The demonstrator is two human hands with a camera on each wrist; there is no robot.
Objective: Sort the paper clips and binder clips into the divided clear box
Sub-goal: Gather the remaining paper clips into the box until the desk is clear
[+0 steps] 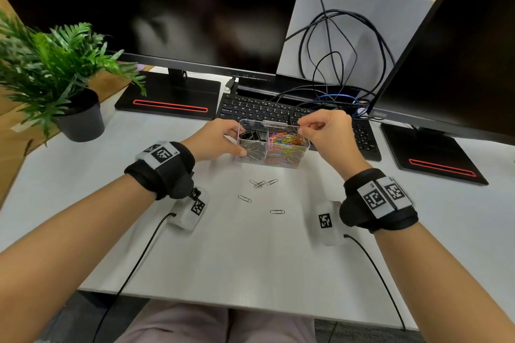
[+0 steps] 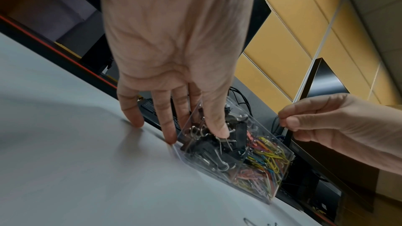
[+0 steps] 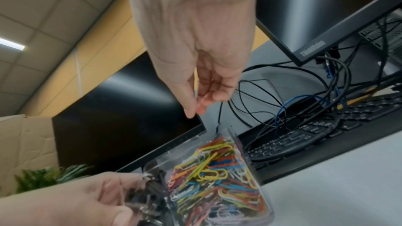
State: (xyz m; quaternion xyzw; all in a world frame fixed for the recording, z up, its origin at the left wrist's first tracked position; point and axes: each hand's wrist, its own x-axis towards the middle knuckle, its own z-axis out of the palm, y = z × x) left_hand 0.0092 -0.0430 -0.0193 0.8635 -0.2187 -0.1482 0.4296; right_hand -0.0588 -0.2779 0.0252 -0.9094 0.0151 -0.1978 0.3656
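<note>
Clear plastic divided box (image 1: 303, 145) sitting on the pale grey worktop (image 1: 250, 253) right in front of the black keyboard (image 1: 267, 108), left hand (image 1: 220, 139) gripping its left side, thumb on the near wall and fingers (image 2: 167, 123) down the outside. Right hand (image 1: 326, 131) just over the compartment of coloured paper clips (image 1: 287, 147), fingertips pinched narrow, can't tell if anything's held. Black binder clips (image 2: 217, 150) in the back-left section, five loose silver paper clips (image 1: 260, 183) on the worktop nearer the body
</note>
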